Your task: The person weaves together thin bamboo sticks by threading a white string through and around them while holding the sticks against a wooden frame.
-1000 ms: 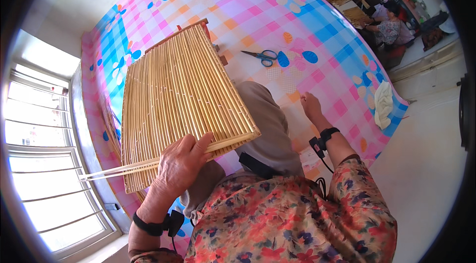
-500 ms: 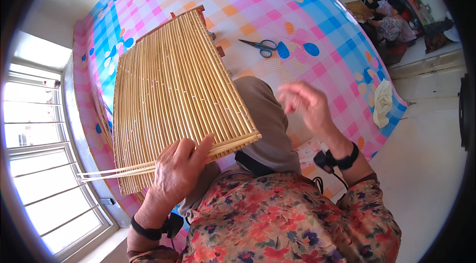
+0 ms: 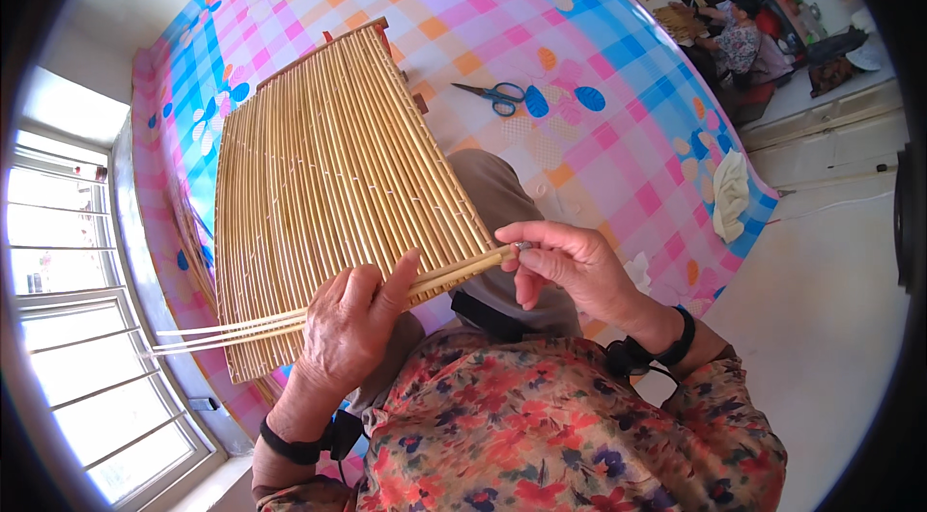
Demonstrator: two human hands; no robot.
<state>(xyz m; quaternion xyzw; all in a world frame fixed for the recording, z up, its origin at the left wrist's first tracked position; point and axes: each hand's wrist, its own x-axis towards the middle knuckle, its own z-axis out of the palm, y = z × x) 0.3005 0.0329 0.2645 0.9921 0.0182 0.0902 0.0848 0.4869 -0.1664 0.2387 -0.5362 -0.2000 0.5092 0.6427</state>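
A slatted mat [image 3: 328,184] of thin yellow reed-like sticks, stitched in rows with pale thread, slopes away from me, its near edge toward my body. My left hand [image 3: 350,331] grips that near edge, thumb on top, fingers curled over it. Long pale split strips [image 3: 217,331] run along the edge under this hand and stick out to the left. At the mat's near right corner, my right hand [image 3: 570,266] pinches the strip ends between thumb and forefinger. A small shiny spot shows there; I cannot tell what it is.
Blue-handled scissors [image 3: 502,99] lie on the pink, blue and orange checked cover [image 3: 463,20] beyond the mat. A crumpled cream cloth [image 3: 731,195] rests at the cover's right edge. A barred window [image 3: 77,338] is at left. Another person [image 3: 742,44] sits far right.
My right hand has come down and left from the air above my knee to the mat's near right corner and closed there. My left hand keeps its hold.
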